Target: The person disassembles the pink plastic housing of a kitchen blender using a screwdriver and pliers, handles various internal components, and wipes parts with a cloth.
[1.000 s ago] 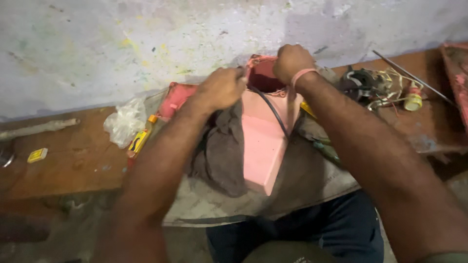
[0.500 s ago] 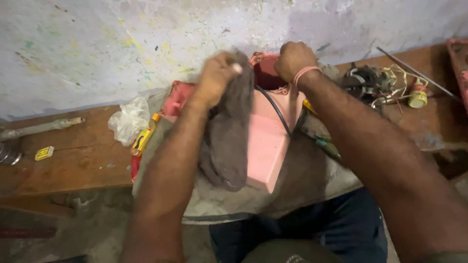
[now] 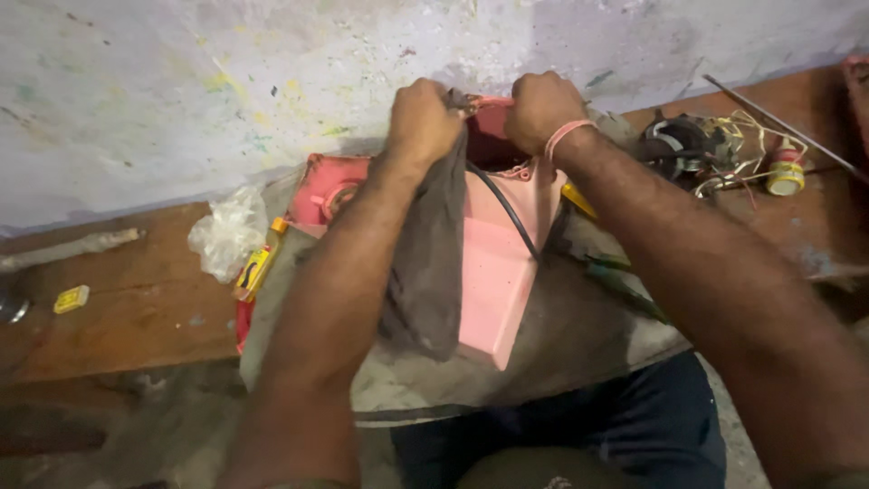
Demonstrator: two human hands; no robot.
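Left hand clenched on a dark grey rag at the top rim of a pink plastic housing, right hand fisted gripping that rim, housing upright on a cloth-covered wooden bench, black cable across it.

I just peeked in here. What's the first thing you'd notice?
The pink plastic casing in the middle, propped on a grey cloth over the wooden bench. Both hands grip its top edge: the left hand bunches a dark rag against it, the right hand beside it. A tangle of wires lies far right.
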